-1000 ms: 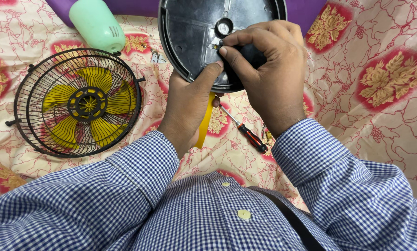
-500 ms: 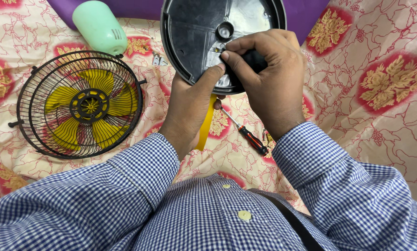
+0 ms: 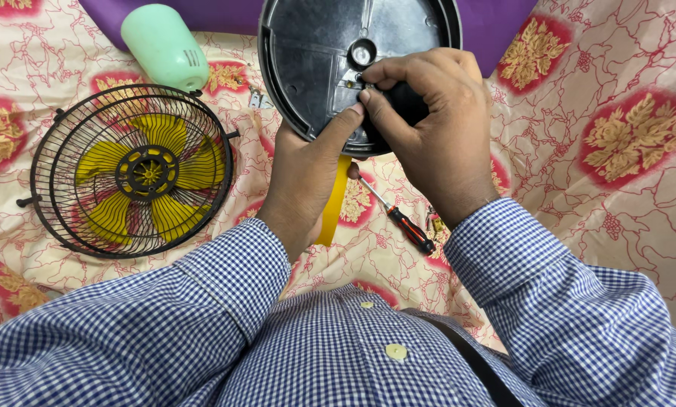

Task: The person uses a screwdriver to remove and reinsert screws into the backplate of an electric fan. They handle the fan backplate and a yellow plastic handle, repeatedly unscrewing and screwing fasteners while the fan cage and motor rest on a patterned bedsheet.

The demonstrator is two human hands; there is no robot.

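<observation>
Both hands meet at the underside of a round black base (image 3: 315,60), held tilted up over the patterned cloth (image 3: 624,226) at far centre. The left hand (image 3: 308,169) grips the near rim from below, thumb pressed up onto the plastic just beside the central hub (image 3: 363,53). The right hand (image 3: 436,128) is closed around a dark handle (image 3: 406,102), its fingertips (image 3: 368,87) pinching at a spot right next to that hub — what they pinch is too small to tell, perhaps a screw or a tool tip.

The step in hand looks like work on a fastener near the middle of the base, one hand steadying while the other works at the fixing. The next move seems to call for a firm hold on the rim and small, exact action at the pinch point, since the base is propped in the air and not lying flat.

A yellow strip (image 3: 334,200) hangs below the left hand. A screwdriver (image 3: 398,218) with a black and red handle lies on the cloth, near and between the wrists, untouched. To the left sits a wire fan cage (image 3: 130,169) with yellow blades (image 3: 111,158) inside — well apart from the hands. A pale green housing (image 3: 164,45) lies at far left, beside the cage.
</observation>
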